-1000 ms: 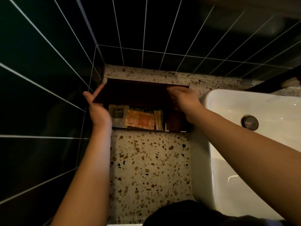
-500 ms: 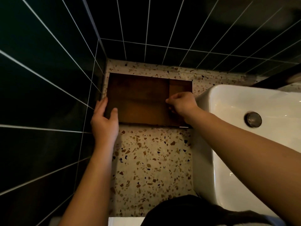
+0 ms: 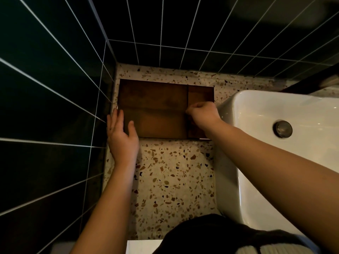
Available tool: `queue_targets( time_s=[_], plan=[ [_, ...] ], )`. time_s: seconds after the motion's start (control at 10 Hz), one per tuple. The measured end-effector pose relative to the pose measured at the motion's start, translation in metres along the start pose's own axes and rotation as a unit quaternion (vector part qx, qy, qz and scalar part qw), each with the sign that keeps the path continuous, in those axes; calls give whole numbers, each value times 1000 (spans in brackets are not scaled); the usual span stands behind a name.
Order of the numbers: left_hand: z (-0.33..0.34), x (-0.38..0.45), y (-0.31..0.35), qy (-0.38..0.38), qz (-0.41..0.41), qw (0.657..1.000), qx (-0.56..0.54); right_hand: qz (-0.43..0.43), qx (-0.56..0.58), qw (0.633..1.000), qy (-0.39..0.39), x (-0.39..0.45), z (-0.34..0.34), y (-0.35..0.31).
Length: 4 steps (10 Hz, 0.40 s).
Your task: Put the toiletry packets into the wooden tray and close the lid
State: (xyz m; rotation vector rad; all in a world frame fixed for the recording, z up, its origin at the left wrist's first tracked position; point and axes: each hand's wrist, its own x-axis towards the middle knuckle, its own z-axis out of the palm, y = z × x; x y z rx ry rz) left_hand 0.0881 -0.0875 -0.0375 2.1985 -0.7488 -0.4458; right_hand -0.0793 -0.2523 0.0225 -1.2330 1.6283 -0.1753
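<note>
**Lid down on the wooden tray, both hands resting at its edges**

I am looking down into a corner where dark tiled walls (image 3: 55, 88) are meeting, and the speckled stone tabletop (image 3: 174, 171) is running from that corner toward me. A white sink (image 3: 275, 153) is sitting on the tabletop to the right, its round drain (image 3: 282, 128) showing in the basin.

The wooden tray (image 3: 156, 109) is sitting at the far end of the tabletop, pushed close to the left wall and just beside the sink. Its lid (image 3: 152, 99) is lying flat over the top, so the packets are hidden and I cannot tell how they are lying inside. A narrower wooden panel (image 3: 200, 94) is covering the right end, with a thin seam between it and the lid.

My left hand (image 3: 122, 138) is spread wide and flat, fingers running along the tray's left edge, thumb lying on the lid's near left corner, gripping nothing. My right hand (image 3: 203, 116) is curled narrow, fingertips pinching down at the seam; I cannot tell whether anything is caught between them.
</note>
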Motion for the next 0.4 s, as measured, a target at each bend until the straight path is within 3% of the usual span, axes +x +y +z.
queue_targets(
  time_s=[0.3, 0.4],
  plan=[
    [4, -9, 9, 11, 32, 990, 136, -16, 32, 998, -41, -17, -9, 5],
    [12, -20, 22, -29, 63, 981, 183, -29, 47, 998, -35, -24, -14, 6]
  ],
)
